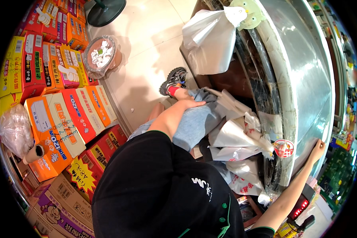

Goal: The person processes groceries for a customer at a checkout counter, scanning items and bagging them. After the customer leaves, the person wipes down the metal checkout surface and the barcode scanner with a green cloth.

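Note:
My left hand (195,103) rests on the knee of my light-blue jeans (193,125), holding nothing. One foot in a dark sports shoe (174,80) shows beyond it. At the right, my right hand (317,151) lies at the outer edge of a shiny metal countertop (309,77), its fingers curled; whether anything small is in them cannot be told. White plastic bags (233,134) hang in bunches from the counter's near side, beside my legs. Another white bag (211,38) hangs farther up, by a pale green animal-shaped holder (248,13). A round red-and-white sticker (283,148) is on the counter's edge.
Stacked noodle cartons (74,116) line the left, with a clear plastic bag (16,131) and a cardboard tube (34,154) on them. A plastic-covered tub (102,56) stands by the tiled floor (142,38). A round black base (106,12) is farther up. A red-digit display (301,208) sits near my right forearm.

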Tool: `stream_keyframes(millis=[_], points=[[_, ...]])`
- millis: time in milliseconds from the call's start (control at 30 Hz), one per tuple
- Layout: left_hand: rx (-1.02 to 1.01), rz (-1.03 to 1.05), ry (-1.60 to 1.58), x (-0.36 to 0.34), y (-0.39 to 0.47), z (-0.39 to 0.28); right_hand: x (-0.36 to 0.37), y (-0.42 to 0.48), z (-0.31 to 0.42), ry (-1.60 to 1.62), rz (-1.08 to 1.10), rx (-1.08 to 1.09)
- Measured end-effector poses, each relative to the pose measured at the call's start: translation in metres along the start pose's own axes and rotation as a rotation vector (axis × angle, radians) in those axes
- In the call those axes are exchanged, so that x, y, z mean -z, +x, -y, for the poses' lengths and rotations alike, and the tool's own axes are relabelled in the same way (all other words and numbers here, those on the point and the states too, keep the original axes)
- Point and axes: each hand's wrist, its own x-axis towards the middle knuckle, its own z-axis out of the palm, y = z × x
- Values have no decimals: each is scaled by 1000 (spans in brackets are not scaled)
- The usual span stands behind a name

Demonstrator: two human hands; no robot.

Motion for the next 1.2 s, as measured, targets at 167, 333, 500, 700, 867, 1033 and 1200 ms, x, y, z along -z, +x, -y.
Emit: stream_keyframes(millis=[167,333,500,700,867,1033,1200], points=[[-305,29,209,6,24,39,1,6,4,18,25,-4],[151,38,-62,7,-10,-19,0,-3,-13,-20,6,-27],[426,-19,-170,19,-67,-93,0,0,5,5,22,-47],[399,-235,153,9,-65,-87,-4,1,8,20,6,-52],[325,-172,-440,25,-76,-45,1,-4,2,91,-21,-56],[654,-709,-574,23,-115,93,-5,-25,33,105,-36,-142],[442,-534,-106,60,-150,116,1,-33,61,136,-81,-288]])
